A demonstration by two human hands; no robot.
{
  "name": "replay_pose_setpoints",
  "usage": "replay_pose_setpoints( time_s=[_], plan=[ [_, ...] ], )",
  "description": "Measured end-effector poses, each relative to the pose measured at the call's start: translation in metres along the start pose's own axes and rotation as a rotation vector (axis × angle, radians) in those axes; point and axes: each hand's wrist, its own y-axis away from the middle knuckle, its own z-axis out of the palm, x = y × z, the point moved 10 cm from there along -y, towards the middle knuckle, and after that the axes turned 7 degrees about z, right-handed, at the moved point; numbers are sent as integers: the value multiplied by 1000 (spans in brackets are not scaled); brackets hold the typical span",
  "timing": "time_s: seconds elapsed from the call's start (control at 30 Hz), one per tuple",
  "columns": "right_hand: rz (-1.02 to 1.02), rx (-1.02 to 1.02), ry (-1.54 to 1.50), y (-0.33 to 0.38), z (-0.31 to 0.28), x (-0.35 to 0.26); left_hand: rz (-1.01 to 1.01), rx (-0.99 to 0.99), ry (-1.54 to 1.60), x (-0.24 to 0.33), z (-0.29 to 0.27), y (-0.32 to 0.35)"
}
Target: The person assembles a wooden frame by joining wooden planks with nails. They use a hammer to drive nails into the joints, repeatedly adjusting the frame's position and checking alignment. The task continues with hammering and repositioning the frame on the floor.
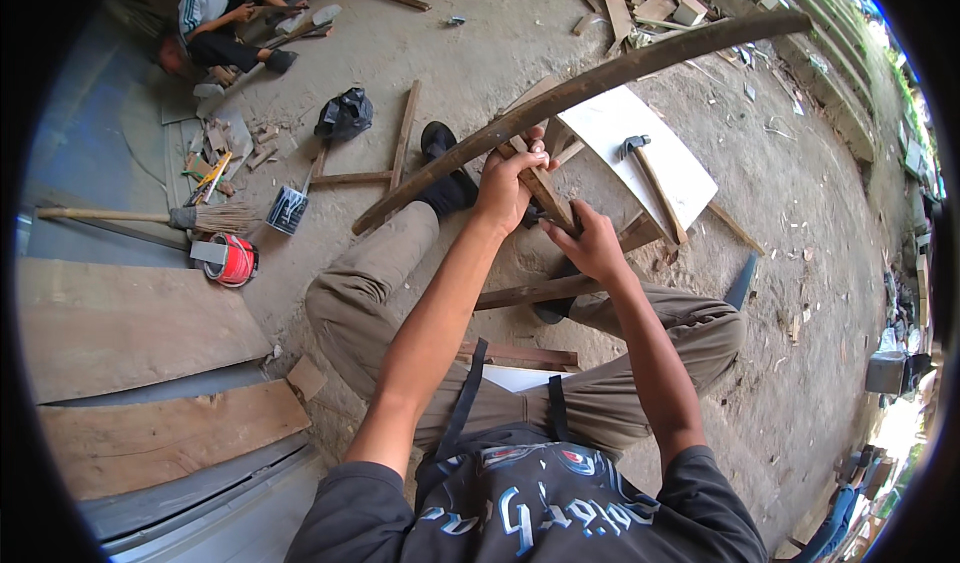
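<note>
My left hand (508, 183) is closed around a short wooden bar (546, 195), just below a long wooden beam (600, 78). The beam slants from beside my left foot up to the far right, and the bar's upper end meets it or lies against it; my fingers partly hide the spot. Lower down, my right hand (590, 243) grips the same bar near its other end. Another wooden beam (535, 292) runs between my legs. To the right a hammer (658, 188) rests on a white board (640, 143), its head toward the far side.
A wooden frame (403, 143) and a black plastic bag (344, 115) lie ahead on the left. Nearer are a broom (205, 218), a red can (234, 261) and wide planks (140, 323). A bluish blade (741, 281) shows beside my right knee. Another person (225, 18) sits far left; scrap wood (640, 3) is piled far right.
</note>
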Motion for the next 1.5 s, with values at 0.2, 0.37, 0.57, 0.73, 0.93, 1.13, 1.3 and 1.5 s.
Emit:
replay_pose_setpoints(
  time_s=[0.2, 0.37, 0.57, 0.73, 0.93, 1.13, 1.3, 1.5],
  plan=[
    [-9, 63, 4, 2, -25, -26, -72, -37, -188, 20, 5, 4],
    [26, 28, 104, 1, -42, -34, -130, -101, -801, 62, 6, 21],
    [5, -49, 148, 8, -53, -63, 615, 44, -1063, 171, -11, 24],
    [-62, -107, 209, 12, -59, -85, 126, 21, -1034, 122, -37, 17],
    [-103, -124, 215, 29, -70, -121, 67, 112, -894, 117, -51, 19],
    [-243, -29, 341, 37, -73, -127, 223, 143, -1002, 131, -39, 36],
    [-97, -104, 192, 13, -53, -50, 495, -18, -1302, 156, 43, 59],
    [-160, -50, -11, 8, -33, -22, 519, -153, -1445, 164, 87, 74]
  ],
)
